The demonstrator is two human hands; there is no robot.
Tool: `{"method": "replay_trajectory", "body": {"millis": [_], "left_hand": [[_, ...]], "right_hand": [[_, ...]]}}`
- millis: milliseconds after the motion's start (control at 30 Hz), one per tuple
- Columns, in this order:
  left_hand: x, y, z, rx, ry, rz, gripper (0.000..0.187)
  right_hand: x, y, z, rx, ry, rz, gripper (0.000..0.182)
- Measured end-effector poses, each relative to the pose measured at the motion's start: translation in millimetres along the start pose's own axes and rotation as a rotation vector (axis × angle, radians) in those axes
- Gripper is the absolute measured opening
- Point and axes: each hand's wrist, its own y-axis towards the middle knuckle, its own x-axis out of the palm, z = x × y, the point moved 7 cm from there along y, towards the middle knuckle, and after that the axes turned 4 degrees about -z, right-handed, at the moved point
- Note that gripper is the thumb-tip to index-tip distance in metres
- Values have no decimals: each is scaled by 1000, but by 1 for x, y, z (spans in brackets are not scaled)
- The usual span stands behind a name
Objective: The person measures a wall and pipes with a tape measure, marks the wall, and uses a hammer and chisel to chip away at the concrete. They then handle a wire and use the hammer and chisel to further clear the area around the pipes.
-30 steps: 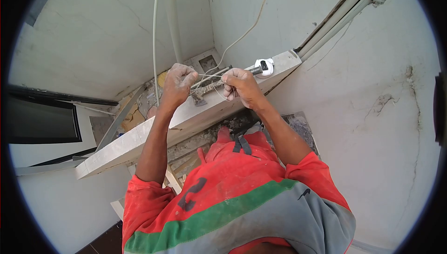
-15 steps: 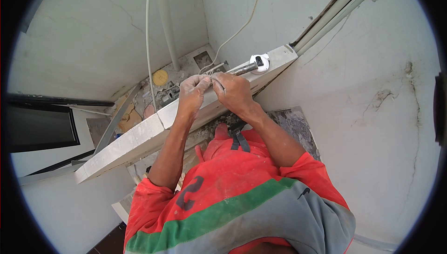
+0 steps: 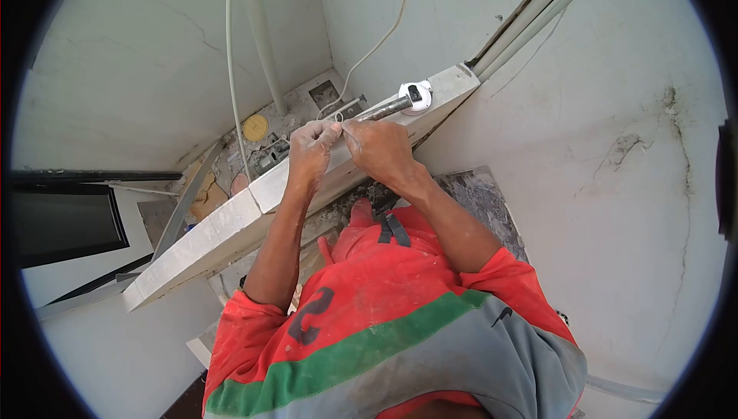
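Note:
In the head view my left hand (image 3: 311, 159) and my right hand (image 3: 378, 146) meet over the white block ledge. The fingertips of both are pinched on a thin whitish cable (image 3: 338, 117), which makes a small loop above them. Its long part appears to run up the wall, though the join near my fingers is partly hidden. Just beyond my right hand, a dark bar-like tool (image 3: 388, 107) lies along the ledge. Its far end rests at a round white object (image 3: 417, 98) whose kind I cannot make out.
The white block ledge (image 3: 223, 227) crosses in front of me. Behind it are a yellow round cover (image 3: 255, 128), rubble and a pale upright pipe (image 3: 265, 50). Another cable (image 3: 232, 58) hangs at the left. Pipes (image 3: 538, 19) run up the right wall. A dark-framed panel (image 3: 65, 223) is at left.
The view has shifted a little, so the ledge and walls sit further left. A small cable loop now shows above my fingertips, and my right hand has turned slightly.

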Motion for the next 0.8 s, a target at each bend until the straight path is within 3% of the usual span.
{"method": "replay_trajectory", "body": {"millis": [100, 200, 300, 400, 600, 700, 800], "left_hand": [[4, 8, -11, -42, -57, 3, 23], [13, 9, -3, 50, -161, 34, 15], [15, 13, 0, 183, -18, 4, 13], [26, 12, 13, 187, 22, -142, 13], [32, 19, -1, 29, -47, -228, 15], [35, 18, -2, 132, -60, -134, 15], [38, 15, 8, 292, 43, -18, 17]], "right_hand": [[-4, -4, 5, -41, 20, -8, 13], [-16, -9, 16, 1, 245, 105, 18], [-18, -4, 38, 77, 389, 128, 16], [-25, 6, 44, 1, 438, 107, 17], [-17, 5, 55, 56, 517, 106, 15], [-41, -8, 42, -65, 177, 514, 15], [-56, -21, 37, 5, 240, 479, 16]]}}
